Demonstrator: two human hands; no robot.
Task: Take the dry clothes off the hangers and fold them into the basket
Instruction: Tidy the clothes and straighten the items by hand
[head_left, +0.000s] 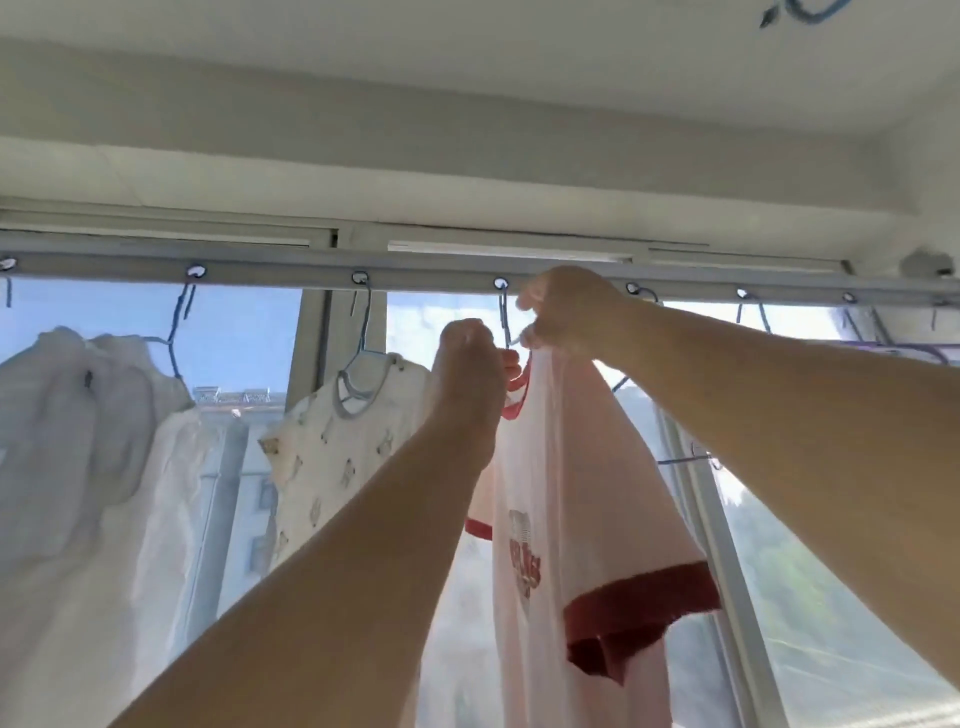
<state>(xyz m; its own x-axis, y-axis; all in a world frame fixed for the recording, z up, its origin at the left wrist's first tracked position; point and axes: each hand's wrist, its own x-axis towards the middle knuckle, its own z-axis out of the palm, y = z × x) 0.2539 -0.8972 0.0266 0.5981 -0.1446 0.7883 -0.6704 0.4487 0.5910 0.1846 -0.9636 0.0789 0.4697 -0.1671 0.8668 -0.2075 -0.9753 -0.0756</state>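
Note:
A white T-shirt with red collar and red sleeve cuffs (561, 499) hangs from a blue wire hanger (504, 317) hooked in a hole of the grey drying rail (426, 273). My left hand (467, 374) grips the red collar at the shirt's left side. Just under the rail, my right hand (566, 312) pinches the shirt's top edge beside the hanger hook. Most of the hanger is hidden by the hands and cloth. The basket is out of view.
To the left hang a cream printed top (332, 447) on a blue hanger (363, 332) and a white garment (88, 441). Empty blue hangers (748, 312) hang on the rail to the right. Window frames (717, 545) stand behind, ceiling above.

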